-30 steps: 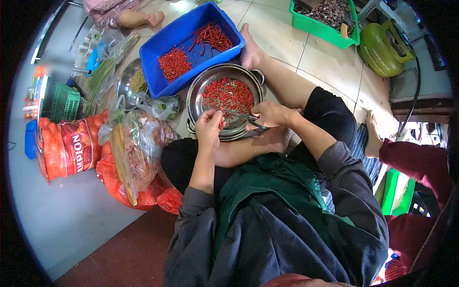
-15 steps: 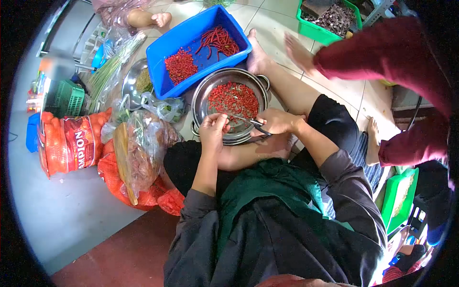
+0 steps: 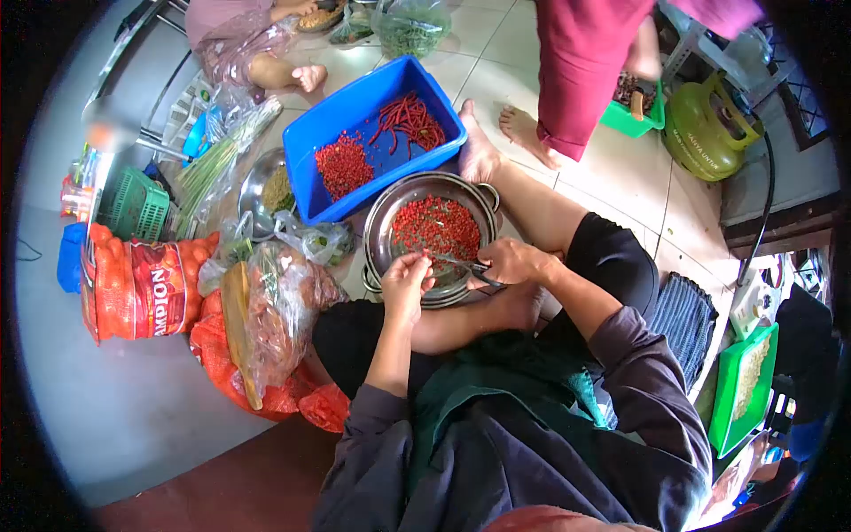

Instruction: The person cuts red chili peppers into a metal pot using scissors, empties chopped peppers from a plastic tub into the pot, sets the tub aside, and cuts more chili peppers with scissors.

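Note:
My right hand [image 3: 514, 264] is closed around the handles of a pair of scissors [image 3: 461, 262], whose blades point left over a steel pot [image 3: 371, 232]. My left hand [image 3: 406, 282] is pinched at the blade tips on what looks like a red chili, mostly hidden by the fingers. Small cut pieces of red chili [image 3: 436, 223] cover part of the pot's bottom. Touching the pot's far side is a blue tub [image 3: 310, 191] with a heap of chopped chili [image 3: 343, 166] at its left and whole red chilies [image 3: 408, 122] at its right.
Left of me lie a red net sack [image 3: 160, 288], plastic bags [image 3: 284, 306] and a wooden board [image 3: 238, 328]. A metal bowl [image 3: 257, 195] stands beside the tub. Another person's leg [image 3: 581, 80] is at the far right, near a green gas cylinder [image 3: 709, 129]. A green tray [image 3: 731, 390] is at right.
The person in red trousers has moved from the right toward the far side, uncovering the gas cylinder. My view has shifted slightly. Both hands stay over the pot's near edge with the scissors.

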### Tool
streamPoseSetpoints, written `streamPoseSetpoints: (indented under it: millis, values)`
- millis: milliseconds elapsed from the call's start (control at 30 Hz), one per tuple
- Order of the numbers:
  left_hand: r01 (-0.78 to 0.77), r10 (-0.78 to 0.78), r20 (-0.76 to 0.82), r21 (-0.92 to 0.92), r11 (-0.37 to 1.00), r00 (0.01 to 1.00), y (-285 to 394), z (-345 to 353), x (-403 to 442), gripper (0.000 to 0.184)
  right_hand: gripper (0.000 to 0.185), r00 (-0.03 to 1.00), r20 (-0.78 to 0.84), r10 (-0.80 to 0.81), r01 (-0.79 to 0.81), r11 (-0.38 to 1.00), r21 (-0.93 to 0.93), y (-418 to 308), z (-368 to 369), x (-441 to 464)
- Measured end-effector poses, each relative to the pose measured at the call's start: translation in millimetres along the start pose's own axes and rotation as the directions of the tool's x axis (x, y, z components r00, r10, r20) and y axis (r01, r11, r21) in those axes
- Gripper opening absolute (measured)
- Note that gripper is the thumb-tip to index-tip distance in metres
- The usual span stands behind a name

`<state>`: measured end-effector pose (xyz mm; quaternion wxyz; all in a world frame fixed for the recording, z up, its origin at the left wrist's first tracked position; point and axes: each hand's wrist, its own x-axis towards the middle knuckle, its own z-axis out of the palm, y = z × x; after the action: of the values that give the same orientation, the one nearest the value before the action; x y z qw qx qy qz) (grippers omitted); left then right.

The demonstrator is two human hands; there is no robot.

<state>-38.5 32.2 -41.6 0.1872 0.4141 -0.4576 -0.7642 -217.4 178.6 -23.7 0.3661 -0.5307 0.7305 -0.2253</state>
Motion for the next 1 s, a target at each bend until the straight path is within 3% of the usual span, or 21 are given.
streamPoseSetpoints:
  millis: [100, 300, 1000]
  values:
    - [0.01, -0.01, -0.011, 0.0, 1.0, 1.0, 1, 2, -1, 0.014, 0.059, 0.999, -0.003, -0.045, 0.045, 0.999, -0.03, 3, 1, 0]
    - [0.001, -0.002, -0.076, -0.005, 1.0, 0.997, 2, 4, 0, 0.011, 0.061, 1.0, 0.017, 0.018, -0.019, 0.999, 0.03, -4, -3, -6]
    - [0.031, -0.027, -0.058, 0.056, 0.998, 0.998, 1, 4, -3, 0.009, 0.061, 0.999, 0.019, 0.031, -0.03, 0.999, -0.022, -5, -8, -10]
